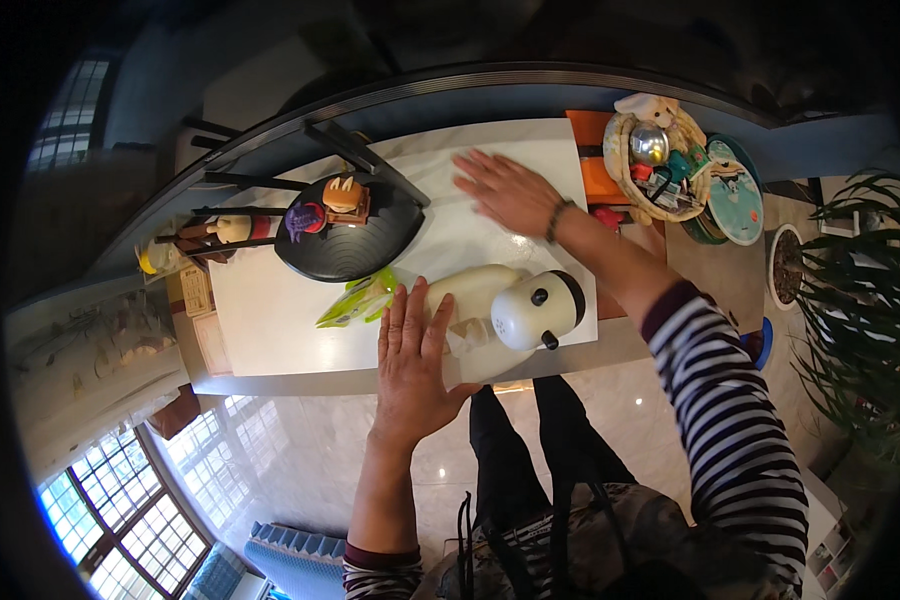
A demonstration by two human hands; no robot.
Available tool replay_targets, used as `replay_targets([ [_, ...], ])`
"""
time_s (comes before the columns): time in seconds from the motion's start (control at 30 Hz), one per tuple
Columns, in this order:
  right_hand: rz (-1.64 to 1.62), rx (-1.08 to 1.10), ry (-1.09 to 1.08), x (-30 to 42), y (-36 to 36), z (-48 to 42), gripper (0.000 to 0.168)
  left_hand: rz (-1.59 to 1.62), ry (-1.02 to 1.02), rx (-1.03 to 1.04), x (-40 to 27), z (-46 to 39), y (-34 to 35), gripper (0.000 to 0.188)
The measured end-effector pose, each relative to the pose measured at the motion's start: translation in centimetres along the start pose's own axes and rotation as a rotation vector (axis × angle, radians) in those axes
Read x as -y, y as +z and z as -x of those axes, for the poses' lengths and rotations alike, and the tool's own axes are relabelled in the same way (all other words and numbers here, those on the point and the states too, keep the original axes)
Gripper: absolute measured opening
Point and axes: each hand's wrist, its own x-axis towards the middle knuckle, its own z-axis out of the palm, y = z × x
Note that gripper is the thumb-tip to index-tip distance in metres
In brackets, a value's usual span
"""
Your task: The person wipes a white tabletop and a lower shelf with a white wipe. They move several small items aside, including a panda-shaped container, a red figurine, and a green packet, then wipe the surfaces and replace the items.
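My left hand point(414, 358) lies flat with its fingers spread against the side of a cream dog-shaped figure point(536, 311) at the front edge of the white cabinet top point(285, 330). Past the figure, my right hand point(506, 193) reaches over the bare back part of the top, palm down and fingers apart; whether it touches the surface I cannot tell. By my left fingertips lies a green and clear plastic packet point(360, 298). Behind the packet is a black dish point(375, 232) holding a toy burger point(345, 196) and a purple and red figurine point(306, 219).
A large television point(450, 75) on black legs point(364, 161) stands along the back. At the right are a woven basket point(621, 161) of small items, a round teal tin point(735, 193) and a potted plant point(855, 277). Small figures point(232, 227) stand at the left end.
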Motion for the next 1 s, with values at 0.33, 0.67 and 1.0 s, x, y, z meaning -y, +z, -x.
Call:
replay_targets([
  [0.33,0.034,0.247,-0.131,1.6,-1.5,-0.2,0.052,0.025,-0.029,-0.019,0.4,0.5,-0.7,0.106],
  [0.67,0.004,0.155,-0.23,0.8,-1.0,-5.7,0.048,0.026,-0.01,0.012,0.1,-0.1,0.1,0.104],
  [1.0,0.077,-0.039,0.22,-4.2,-1.1,-1.1,0.049,0.036,0.004,-0.017,0.3,-0.1,0.0,0.106],
])
